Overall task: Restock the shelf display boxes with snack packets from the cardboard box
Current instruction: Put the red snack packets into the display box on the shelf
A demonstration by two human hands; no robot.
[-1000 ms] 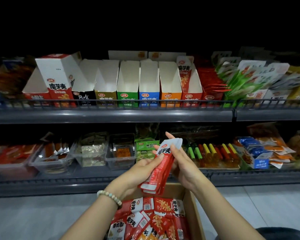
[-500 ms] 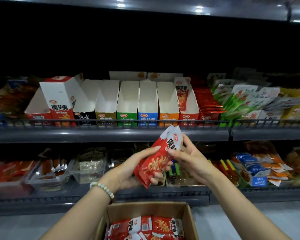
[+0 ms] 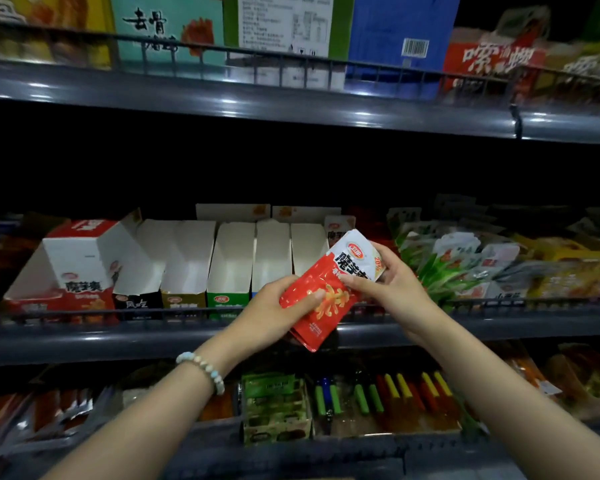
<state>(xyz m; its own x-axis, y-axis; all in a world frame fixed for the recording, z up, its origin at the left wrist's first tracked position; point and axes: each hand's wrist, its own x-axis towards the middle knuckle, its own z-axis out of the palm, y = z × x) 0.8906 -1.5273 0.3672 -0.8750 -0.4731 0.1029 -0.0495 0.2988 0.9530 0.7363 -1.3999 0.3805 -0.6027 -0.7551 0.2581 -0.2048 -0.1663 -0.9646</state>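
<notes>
Fingers of the left hand (image 3: 274, 311) curled round the red lower half of a small stack of snack packets (image 3: 326, 303), with the thumb lying across the printed face. The right hand (image 3: 394, 287) pinched the white header end from the 3 o'clock side. Both hands were closed on the stack and carried nothing else. I judged this a squaring-up hold: one hand bore the weight while the other held the edges flush, so the packets could go in as one block.

The stack hung in the air in front of the middle shelf's rail (image 3: 153, 311), touching no box. Its long axis ran from 7 o'clock to 1 o'clock, with the red foot low and near the person and the white header high and aimed at the shelf. The printed face looked back at the camera. How many packets it held could not be told.

From 9 to 11 o'clock of the hands stood the display boxes (image 3: 231, 268), open-topped, their white insides apparently bare. At 12 o'clock, just behind the header, an upright packet (image 3: 338, 226) of matching print showed in a box mostly hidden by the hands. That was probably the intended slot, so the stack would need tipping upright. A bead bracelet (image 3: 201, 370) circled the left wrist. At 3 o'clock lay loose green-and-white packs (image 3: 447, 268), and at 6 o'clock a green carton (image 3: 274, 407) sat on the lower shelf. The cardboard box was out of view.
</notes>
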